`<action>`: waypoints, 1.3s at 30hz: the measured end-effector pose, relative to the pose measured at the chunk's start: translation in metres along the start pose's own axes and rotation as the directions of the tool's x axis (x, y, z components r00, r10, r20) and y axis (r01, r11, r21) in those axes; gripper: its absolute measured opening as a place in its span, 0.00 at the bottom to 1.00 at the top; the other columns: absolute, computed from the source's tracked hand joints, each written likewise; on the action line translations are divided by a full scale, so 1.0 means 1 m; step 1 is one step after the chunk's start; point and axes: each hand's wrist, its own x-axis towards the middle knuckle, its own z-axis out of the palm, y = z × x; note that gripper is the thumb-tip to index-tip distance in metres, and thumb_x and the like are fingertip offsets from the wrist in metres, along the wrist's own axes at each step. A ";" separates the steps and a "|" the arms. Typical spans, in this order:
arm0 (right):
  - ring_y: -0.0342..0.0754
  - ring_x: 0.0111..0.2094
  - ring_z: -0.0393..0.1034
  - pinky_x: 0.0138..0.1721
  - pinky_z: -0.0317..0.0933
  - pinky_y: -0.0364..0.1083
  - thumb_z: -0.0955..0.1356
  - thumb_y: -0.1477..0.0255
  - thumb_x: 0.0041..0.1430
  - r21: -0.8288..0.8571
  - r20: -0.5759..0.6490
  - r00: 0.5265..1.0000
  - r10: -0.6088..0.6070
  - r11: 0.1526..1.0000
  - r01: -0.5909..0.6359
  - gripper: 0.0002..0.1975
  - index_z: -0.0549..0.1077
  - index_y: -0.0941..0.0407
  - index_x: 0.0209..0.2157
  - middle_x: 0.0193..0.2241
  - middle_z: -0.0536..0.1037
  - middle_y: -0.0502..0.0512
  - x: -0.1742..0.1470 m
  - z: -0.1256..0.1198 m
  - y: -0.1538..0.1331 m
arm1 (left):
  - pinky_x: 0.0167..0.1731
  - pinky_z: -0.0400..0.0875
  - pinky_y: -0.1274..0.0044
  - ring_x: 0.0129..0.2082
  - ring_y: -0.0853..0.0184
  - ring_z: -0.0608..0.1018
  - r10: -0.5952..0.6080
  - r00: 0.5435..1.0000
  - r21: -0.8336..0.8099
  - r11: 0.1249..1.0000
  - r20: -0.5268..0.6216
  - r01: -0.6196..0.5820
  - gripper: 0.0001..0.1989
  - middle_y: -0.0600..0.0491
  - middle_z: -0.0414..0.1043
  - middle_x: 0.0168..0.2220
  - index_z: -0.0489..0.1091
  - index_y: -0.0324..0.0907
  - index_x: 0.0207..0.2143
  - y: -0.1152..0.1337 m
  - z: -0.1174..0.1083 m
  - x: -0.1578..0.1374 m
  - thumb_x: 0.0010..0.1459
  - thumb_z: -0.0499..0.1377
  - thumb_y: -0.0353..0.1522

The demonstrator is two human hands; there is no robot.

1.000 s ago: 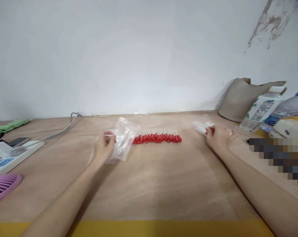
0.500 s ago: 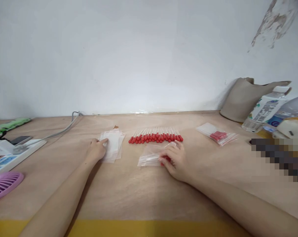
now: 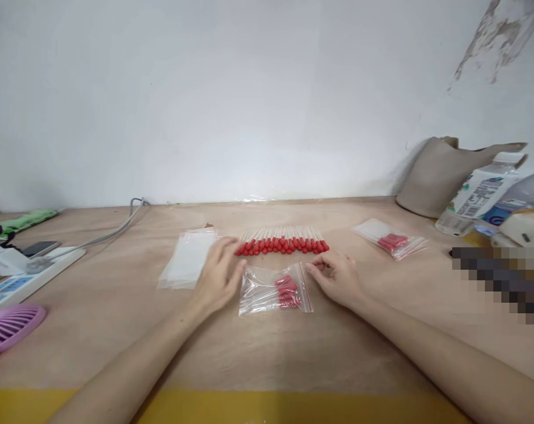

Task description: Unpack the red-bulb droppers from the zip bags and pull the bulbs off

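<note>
A clear zip bag (image 3: 260,297) with several red-tipped sticks (image 3: 287,290) inside lies flat on the table between my hands. My left hand (image 3: 218,275) is open to its left, fingers apart and reaching toward the end of the row. My right hand (image 3: 338,278) is at the bag's zip edge, fingers loosely bent; whether its fingertips touch the edge I cannot tell. Beyond the bag runs a row of white sticks with red tips (image 3: 282,244), tips toward me. Left of my left hand lies a stack of flat clear bags (image 3: 186,259).
At right are filled zip bags (image 3: 391,240), with a grey-brown container (image 3: 426,176) and a plastic bottle (image 3: 474,197) behind. A power strip (image 3: 32,274), grey cable (image 3: 112,235) and pink fan (image 3: 13,330) are at left. The wall (image 3: 267,100) borders the table's back.
My left hand has left the stack of bags and moved right to the stick row's left end. My right hand has drawn back to the right, uncovering the filled bag, now lying flatter.
</note>
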 end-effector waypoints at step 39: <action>0.44 0.30 0.62 0.33 0.56 0.46 0.64 0.72 0.56 0.087 0.036 0.808 -0.589 0.807 0.584 0.06 0.73 0.53 0.29 0.26 0.71 0.52 -0.007 0.009 0.006 | 0.51 0.62 0.72 0.52 0.65 0.65 0.270 0.889 -0.523 0.851 0.368 -0.042 0.14 0.48 0.58 0.52 0.68 0.45 0.46 0.052 0.039 0.010 0.60 0.49 0.30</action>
